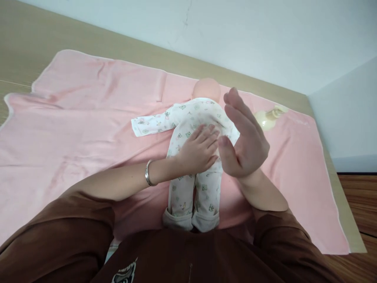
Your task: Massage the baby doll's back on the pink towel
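Observation:
A baby doll (188,129) in a white printed sleepsuit lies on a pink blanket (73,118), head away from me, feet toward me. My left hand (198,151) rests flat on the doll's middle, fingers stretched out; a silver bangle circles that wrist. Just right of the doll, my right hand (244,137) is raised on edge, fingers straight and together, thumb near my left fingertips, holding nothing.
A pale baby bottle (269,117) lies on the blanket beyond my right hand. The blanket covers a light wooden table (29,43) set against a white wall. Darker wood floor (359,204) shows at the right. My brown sleeves fill the bottom.

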Available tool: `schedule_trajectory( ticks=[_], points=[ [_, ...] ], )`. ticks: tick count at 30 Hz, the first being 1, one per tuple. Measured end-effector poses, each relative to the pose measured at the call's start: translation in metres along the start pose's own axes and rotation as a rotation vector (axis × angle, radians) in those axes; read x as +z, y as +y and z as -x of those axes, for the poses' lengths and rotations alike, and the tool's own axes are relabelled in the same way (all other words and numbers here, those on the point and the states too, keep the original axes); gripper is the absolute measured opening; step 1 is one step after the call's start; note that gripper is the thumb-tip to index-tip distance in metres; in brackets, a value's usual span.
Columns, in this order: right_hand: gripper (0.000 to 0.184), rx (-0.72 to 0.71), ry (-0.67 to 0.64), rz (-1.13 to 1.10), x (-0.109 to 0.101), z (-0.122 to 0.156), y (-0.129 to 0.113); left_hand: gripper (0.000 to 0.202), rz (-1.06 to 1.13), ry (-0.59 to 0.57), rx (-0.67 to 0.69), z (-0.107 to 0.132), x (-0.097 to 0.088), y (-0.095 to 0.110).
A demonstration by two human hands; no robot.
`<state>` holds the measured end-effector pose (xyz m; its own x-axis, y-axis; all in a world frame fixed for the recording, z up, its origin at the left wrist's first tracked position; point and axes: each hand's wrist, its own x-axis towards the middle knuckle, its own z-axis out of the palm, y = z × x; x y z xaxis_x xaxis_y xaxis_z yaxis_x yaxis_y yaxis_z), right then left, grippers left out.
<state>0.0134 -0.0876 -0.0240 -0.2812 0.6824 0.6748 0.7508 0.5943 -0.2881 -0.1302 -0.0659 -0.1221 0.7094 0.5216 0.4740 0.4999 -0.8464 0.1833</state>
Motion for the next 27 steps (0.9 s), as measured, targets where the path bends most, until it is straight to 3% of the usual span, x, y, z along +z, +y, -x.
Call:
schedule_trajectory(
  ticks=[5,9,11,14,17,21,25,27],
  points=[
    [0.055,0.098,0.017,-0.032,0.023,-0.002,0.028,0.047,-0.211,0.078,0.154,0.010,0.000,0.013],
    [0.044,0.253,-0.195,-0.200,0.061,0.002,0.069,0.028,-0.150,0.099,0.373,0.004,-0.002,0.007],
    [0.042,0.195,-0.214,-0.240,0.075,0.005,0.092,0.023,-0.089,0.150,0.451,-0.001,-0.003,-0.003],
    [0.046,0.125,-0.230,-0.220,0.083,0.007,0.118,0.024,0.008,0.190,0.453,-0.006,-0.005,-0.021],
    [0.052,0.136,-0.278,-0.161,0.080,0.006,0.127,0.024,0.108,0.253,0.366,-0.004,-0.002,-0.035],
    [0.058,0.243,-0.386,-0.037,0.078,0.000,0.116,0.031,0.189,0.379,0.136,0.001,0.009,-0.050],
    [0.066,0.452,-0.505,0.123,0.076,-0.002,0.080,0.043,0.248,0.290,-0.244,-0.004,0.019,-0.083],
    [0.070,0.406,-0.575,0.173,0.073,0.000,0.055,0.045,0.238,0.212,-0.358,-0.011,0.021,-0.101]
  ],
)
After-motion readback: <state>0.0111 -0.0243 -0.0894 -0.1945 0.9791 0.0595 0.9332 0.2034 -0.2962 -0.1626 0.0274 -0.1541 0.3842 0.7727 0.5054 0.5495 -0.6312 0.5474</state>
